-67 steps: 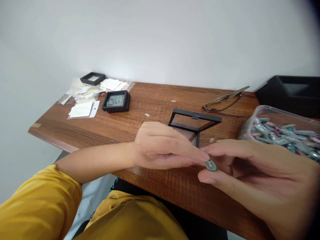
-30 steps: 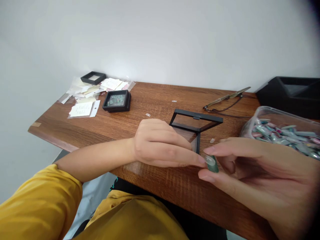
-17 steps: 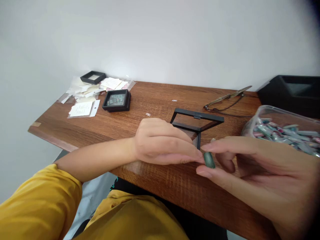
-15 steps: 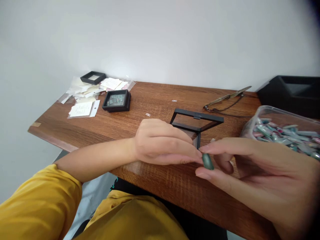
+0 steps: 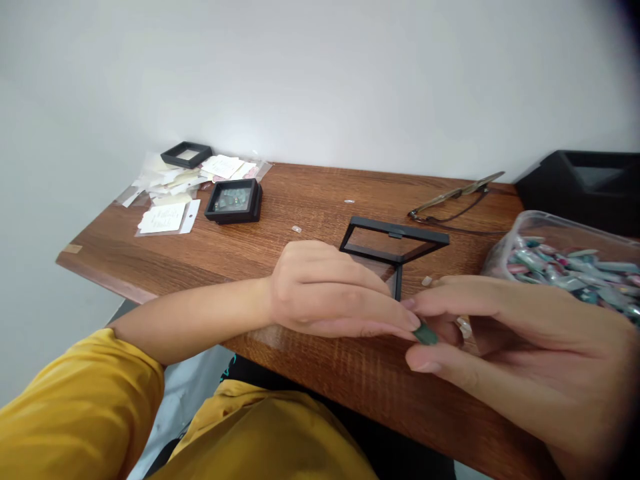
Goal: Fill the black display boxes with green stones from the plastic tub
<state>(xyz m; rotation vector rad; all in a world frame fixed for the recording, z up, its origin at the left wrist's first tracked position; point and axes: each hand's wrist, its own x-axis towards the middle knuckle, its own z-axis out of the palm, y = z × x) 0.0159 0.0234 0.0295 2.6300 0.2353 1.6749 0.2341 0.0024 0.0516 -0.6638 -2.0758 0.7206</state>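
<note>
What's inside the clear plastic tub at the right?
The clear tub holds a heap of small glossy pieces, green, pink and silvery. The right hand covers its front, so the bottom stays hidden.

I watch through one head-worn camera, close above the wooden table (image 5: 320,367). It faces forward and down, taking in the wall (image 5: 350,80) past the table's far edge.

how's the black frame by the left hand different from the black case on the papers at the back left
The frame near the left hand stands open, its lid raised; the case on the papers lies flat.
The frame sits on the wooden table; the case rests on the papers.
Both are black-rimmed with a see-through or pale middle.
</note>
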